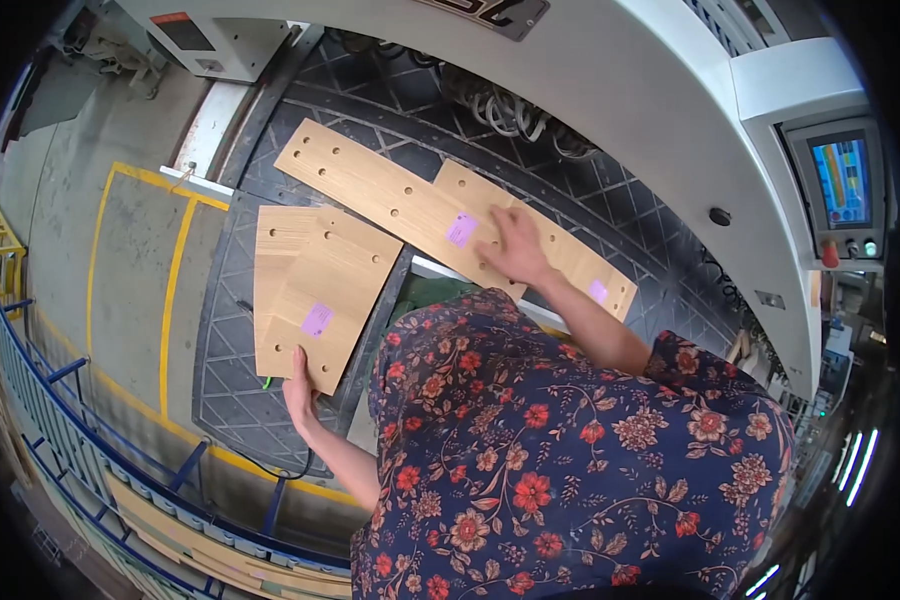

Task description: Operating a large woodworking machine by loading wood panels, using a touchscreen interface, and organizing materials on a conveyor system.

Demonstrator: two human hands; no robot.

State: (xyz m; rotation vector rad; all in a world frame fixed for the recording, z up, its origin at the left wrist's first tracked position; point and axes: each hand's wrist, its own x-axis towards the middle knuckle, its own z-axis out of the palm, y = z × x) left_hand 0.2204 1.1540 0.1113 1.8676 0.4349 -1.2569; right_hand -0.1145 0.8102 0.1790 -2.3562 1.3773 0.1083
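My left hand [299, 392] pinches the near edge of a drilled wooden panel [352, 275], thumb on top and fingers mostly hidden at the side. This panel carries a purple label [317, 319] and overlaps another wooden panel [270, 270] on its left. To the right, my right hand [516, 247] has its fingers spread, apparently touching the face of a long drilled board [365, 190] beside its purple label [460, 230]. Part of another long board [460, 177] shows behind that one; a purple label [597, 291] lies at its right end. My right hand covers some of both boards.
The panels lie on a dark, grid-patterned table [225, 345]. A large white machine [660, 110] with coiled hoses [500, 110] rises beyond. Its control screen [841, 180] is at right. Yellow floor lines [175, 300] and a blue roller conveyor [120, 450] are at left.
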